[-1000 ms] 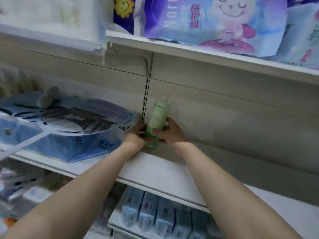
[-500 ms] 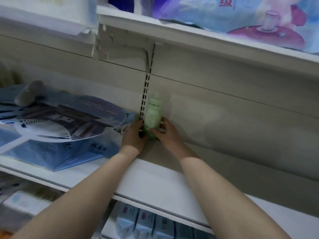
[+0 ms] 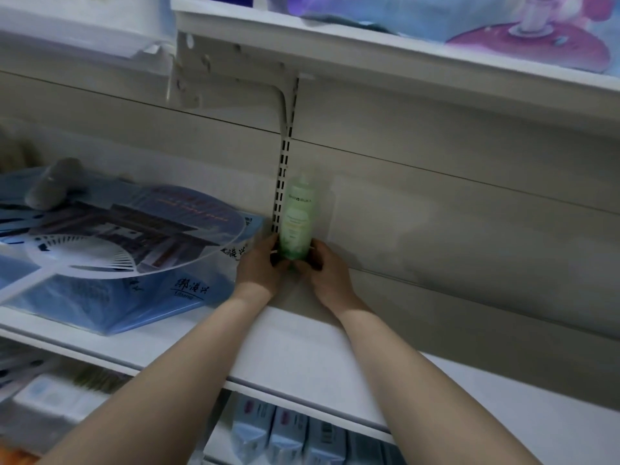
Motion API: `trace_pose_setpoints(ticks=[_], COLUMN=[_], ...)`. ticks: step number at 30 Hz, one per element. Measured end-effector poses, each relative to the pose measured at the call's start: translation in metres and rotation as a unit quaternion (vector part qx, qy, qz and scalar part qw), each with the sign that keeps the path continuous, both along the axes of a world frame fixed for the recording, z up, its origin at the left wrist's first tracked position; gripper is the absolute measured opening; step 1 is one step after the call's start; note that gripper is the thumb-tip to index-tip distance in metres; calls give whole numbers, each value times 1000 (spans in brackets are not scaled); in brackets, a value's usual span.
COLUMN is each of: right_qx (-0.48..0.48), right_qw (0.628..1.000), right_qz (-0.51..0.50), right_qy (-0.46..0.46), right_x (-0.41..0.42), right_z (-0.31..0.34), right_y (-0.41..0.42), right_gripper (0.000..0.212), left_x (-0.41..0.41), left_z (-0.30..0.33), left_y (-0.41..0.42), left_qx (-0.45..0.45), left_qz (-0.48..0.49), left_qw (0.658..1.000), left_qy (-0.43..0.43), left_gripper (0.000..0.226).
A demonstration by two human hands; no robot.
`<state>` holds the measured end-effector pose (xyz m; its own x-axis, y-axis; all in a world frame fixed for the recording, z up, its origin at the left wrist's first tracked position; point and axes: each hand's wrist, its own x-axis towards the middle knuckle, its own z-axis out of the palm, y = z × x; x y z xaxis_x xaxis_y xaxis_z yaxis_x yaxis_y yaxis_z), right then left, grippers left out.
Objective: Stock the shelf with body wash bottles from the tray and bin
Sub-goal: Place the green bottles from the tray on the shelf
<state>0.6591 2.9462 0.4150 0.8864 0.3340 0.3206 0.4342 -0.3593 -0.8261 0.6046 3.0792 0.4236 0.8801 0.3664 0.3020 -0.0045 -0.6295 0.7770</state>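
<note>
Gripping the green body wash bottle (image 3: 297, 223) near its base, the left hand (image 3: 260, 270) and right hand (image 3: 327, 271) curl round it from either side. It stands upright on the white shelf (image 3: 302, 347), just beyond their fingers, against the slotted upright (image 3: 285, 162). Left of the left hand lies a printed fan (image 3: 110, 229).

To my left lies a flat blue packaged fan (image 3: 110, 260), its pale round blade printed with a dark building, with a grey handle (image 3: 55, 187) resting on its far end. Above me I see a purple and pink printed pack (image 3: 503, 25) on the upper board. Below me stand pale blue boxes (image 3: 288, 431) in a row.
</note>
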Motion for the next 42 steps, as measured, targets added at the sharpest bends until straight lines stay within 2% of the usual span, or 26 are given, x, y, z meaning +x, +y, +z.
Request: trace_pose_setpoints(ticks=[14,32,39,42], right_qx=[-12,-29,-80,-112], right_qw=[1000,999,996,993], right_qz=[7,-19,-12,-32], right_qy=[11,38,27,35], right_x=[0,2,-12,-25], right_z=[5,7,16,23], right_y=[3,4,1,-8], right_gripper=[43,46,47,58], left_x=[4,2,0,-7], left_z=[-4,-2,0,7], left_y=[2,4,1,-4], left_qx=[36,36,19,34], left_qz=[2,21,6,8], left_qw=[999,999,1000,999], left_qy=[6,3,9,28], left_gripper=[41,42,45,43])
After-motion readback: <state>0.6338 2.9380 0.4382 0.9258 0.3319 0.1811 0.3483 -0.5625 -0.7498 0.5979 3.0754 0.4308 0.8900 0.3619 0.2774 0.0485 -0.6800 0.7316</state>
